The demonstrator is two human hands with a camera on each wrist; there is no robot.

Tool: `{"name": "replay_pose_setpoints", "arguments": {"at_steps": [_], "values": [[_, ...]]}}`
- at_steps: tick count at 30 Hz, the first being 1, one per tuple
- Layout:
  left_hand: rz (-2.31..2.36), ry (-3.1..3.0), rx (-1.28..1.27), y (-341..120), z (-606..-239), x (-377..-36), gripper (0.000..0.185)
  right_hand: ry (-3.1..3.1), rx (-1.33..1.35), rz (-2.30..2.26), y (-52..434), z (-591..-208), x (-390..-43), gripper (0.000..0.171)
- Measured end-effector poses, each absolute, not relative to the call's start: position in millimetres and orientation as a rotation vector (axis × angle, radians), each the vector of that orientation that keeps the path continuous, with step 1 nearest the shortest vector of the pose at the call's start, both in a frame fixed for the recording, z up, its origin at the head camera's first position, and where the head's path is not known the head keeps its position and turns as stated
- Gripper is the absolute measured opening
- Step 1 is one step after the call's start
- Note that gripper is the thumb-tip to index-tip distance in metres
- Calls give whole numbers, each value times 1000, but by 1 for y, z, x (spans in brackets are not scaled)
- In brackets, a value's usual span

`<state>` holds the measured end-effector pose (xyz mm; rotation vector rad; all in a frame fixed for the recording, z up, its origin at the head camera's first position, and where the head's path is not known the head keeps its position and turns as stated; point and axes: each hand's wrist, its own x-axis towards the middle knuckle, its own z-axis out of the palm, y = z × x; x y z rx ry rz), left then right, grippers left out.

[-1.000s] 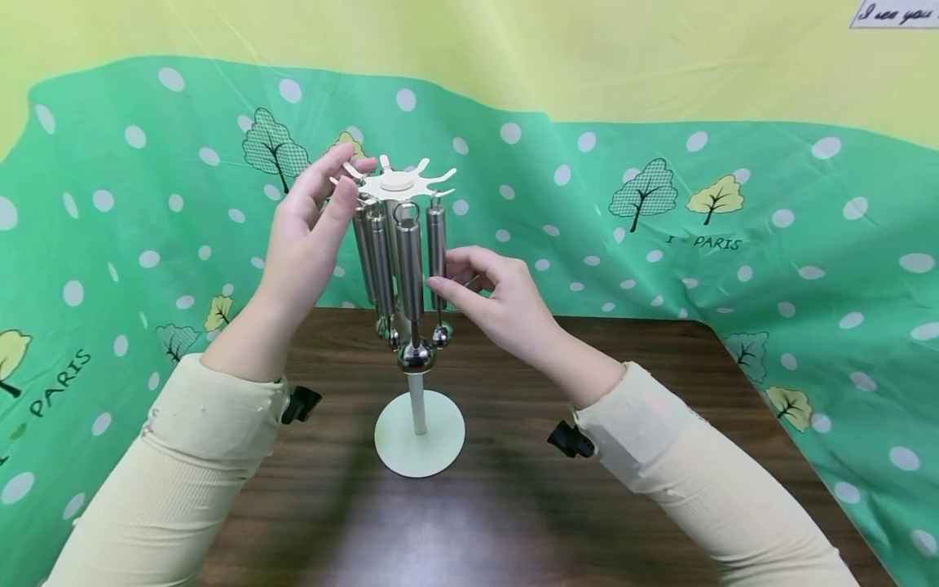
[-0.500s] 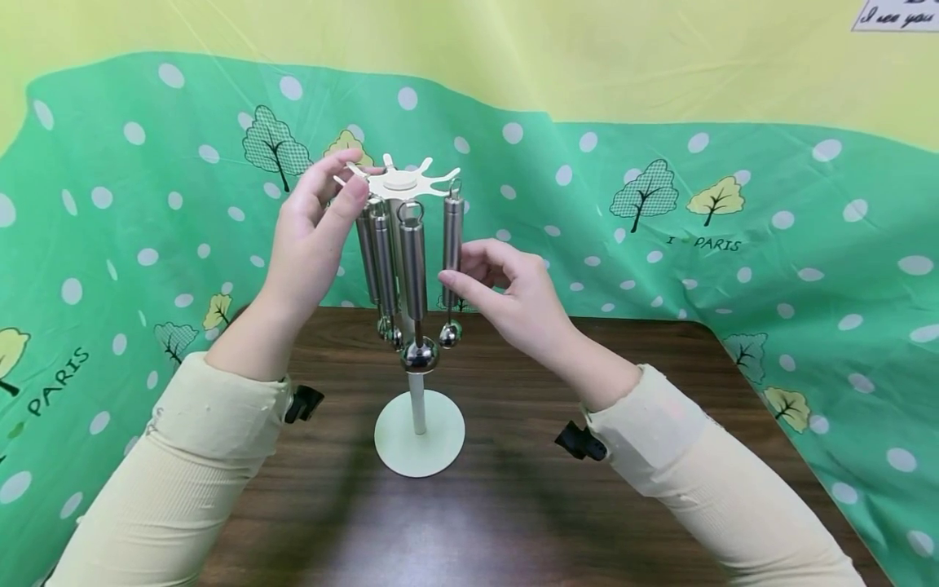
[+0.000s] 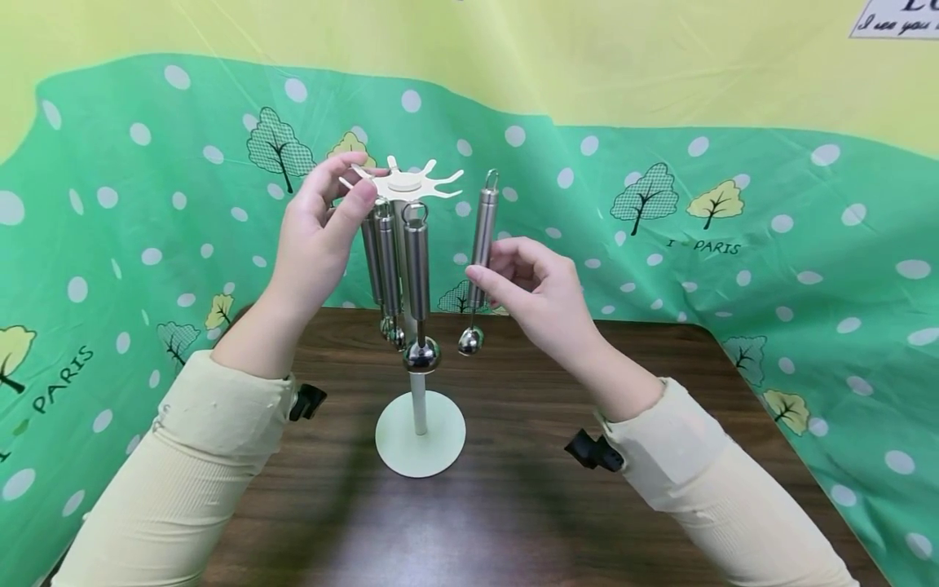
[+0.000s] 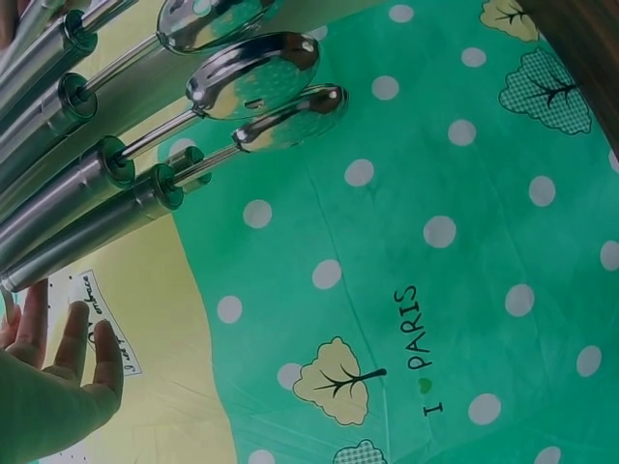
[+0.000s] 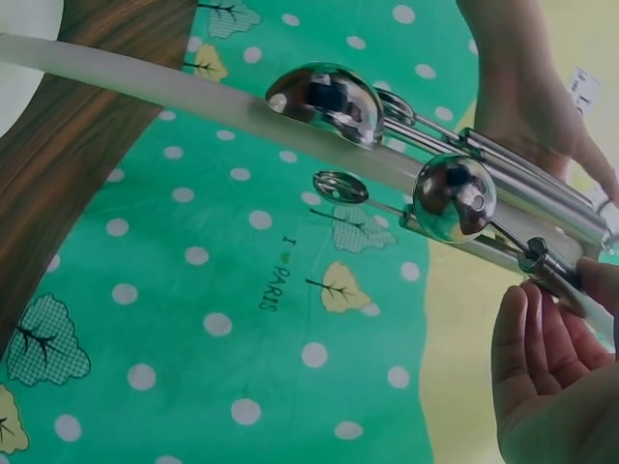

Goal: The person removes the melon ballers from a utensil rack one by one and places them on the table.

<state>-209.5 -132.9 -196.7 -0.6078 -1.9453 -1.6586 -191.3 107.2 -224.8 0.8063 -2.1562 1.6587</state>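
A white utensil rack [image 3: 421, 452] stands upright on the table, with a round base, a pole and a hooked top [image 3: 403, 184]. My left hand [image 3: 311, 236] holds that top at its left side, thumb in front and fingers behind. To the right of the rack, my right hand [image 3: 546, 289] pinches a steel spoon [image 3: 482, 228] by its handle, bowl down and slightly tilted. Its top ring is apart from the hooks. In the right wrist view its round bowl [image 5: 455, 198] gleams. Several other steel spoons [image 3: 416, 269] hang from the rack, partly hidden behind one another.
The rack stands on a dark wooden table [image 3: 528, 456]. A green and yellow patterned cloth [image 3: 623, 244] hangs close behind and at both sides. Small black camera mounts [image 3: 592, 451] sit at both sleeve cuffs.
The spoon in my right hand has come off the rack's hook and moved right, now tilting a little. My left hand stays at the rack's top, shifted slightly right with it.
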Motion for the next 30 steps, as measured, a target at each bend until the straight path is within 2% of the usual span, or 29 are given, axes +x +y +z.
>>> {"name": "replay_pose_setpoints", "arguments": {"at_steps": [14,22,30], "values": [[-1693,-1932,-609,-134,-196,-211,41,-2189,653,1674,131,-231,-191,16],[-1675,-1968,-590,-134,-194,-209,37,-2260,564,1729,142,-251,-191,17],[-1658,-2011,-533,-134,-192,-205,43,-2316,467,1771,151,-274,-193,20]]}}
